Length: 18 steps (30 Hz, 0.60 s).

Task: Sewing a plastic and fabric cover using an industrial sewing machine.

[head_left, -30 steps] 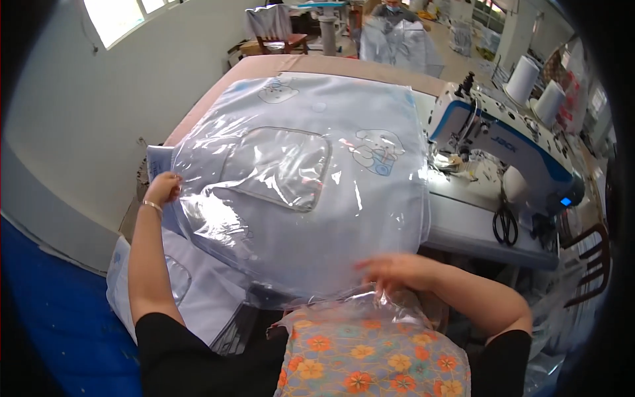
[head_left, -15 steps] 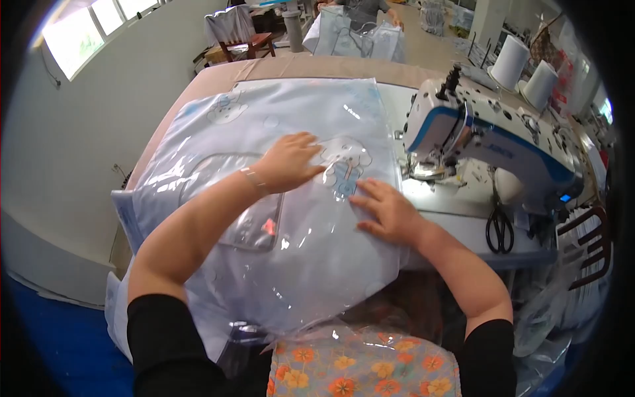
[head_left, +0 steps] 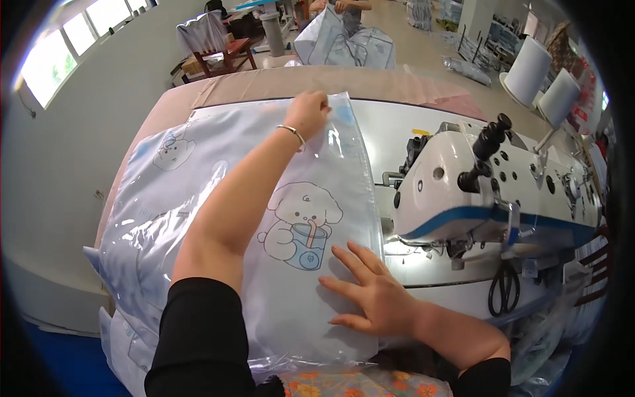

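Note:
A pale blue-white fabric piece with a clear glossy plastic layer (head_left: 264, 311) covers much of the table, printed with a puppy and a blue cup (head_left: 305, 225). At its far edge, close to the far right corner, my left hand (head_left: 309, 114) has its fingers curled on the plastic-covered fabric; the fingertips are partly hidden. My right hand (head_left: 377, 298) lies on the near right part with fingers spread, just right of the printed cup. A white and blue sewing machine (head_left: 476, 178) stands to the right, its needle area beside the fabric's right edge.
Black scissors (head_left: 504, 288) hang below the machine. Two white thread cones (head_left: 528, 71) stand behind it. Pinkish cloth (head_left: 264, 83) borders the table's far side. Beyond, another person's hands (head_left: 344, 6) hold a similar pale bag (head_left: 344, 43). A wooden chair (head_left: 221, 53) is at the far left.
My left hand has moved from the fabric's middle out to its far edge, and its fingers have curled. My right hand stays spread on the fabric. The plastic layer lies smoother around the puppy.

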Available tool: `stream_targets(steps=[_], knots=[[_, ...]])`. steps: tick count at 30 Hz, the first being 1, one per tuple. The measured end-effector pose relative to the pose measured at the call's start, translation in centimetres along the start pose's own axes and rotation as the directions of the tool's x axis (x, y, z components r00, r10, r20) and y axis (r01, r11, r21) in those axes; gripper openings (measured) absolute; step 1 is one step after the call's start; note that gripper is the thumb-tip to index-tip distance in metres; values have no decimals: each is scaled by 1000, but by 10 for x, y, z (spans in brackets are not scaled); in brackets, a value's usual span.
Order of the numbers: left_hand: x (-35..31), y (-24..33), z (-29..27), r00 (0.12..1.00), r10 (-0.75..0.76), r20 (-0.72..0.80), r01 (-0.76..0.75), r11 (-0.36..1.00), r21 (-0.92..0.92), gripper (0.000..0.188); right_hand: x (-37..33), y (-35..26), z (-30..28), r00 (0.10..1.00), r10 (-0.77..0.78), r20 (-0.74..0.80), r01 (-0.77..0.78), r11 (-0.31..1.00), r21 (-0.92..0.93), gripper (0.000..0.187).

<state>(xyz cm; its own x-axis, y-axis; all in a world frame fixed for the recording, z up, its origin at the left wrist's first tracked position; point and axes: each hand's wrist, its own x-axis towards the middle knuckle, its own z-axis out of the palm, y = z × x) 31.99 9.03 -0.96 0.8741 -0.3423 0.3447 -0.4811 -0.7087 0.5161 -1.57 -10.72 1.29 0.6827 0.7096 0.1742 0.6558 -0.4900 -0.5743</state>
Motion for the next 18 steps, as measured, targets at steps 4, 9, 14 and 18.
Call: stream_targets(steps=[4, 9, 14, 18], knots=[[18, -19, 14, 980, 21, -199, 25, 974, 224, 24, 0, 3, 1, 999, 34, 11, -34, 999, 15, 60], [2, -12, 11, 949, 143, -282, -48, 947, 319, 27, -2, 3, -5, 1000, -8, 0, 8, 997, 82, 59], [-56, 9, -15, 988, -153, -11, 152, 970, 190, 32, -10, 10, -3, 968, -27, -250, 83, 972, 219, 60], [-150, 50, -23, 976, -192, 102, 192, 981, 12, 27, -9, 32, 9, 905, 95, -415, -57, 993, 103, 64]])
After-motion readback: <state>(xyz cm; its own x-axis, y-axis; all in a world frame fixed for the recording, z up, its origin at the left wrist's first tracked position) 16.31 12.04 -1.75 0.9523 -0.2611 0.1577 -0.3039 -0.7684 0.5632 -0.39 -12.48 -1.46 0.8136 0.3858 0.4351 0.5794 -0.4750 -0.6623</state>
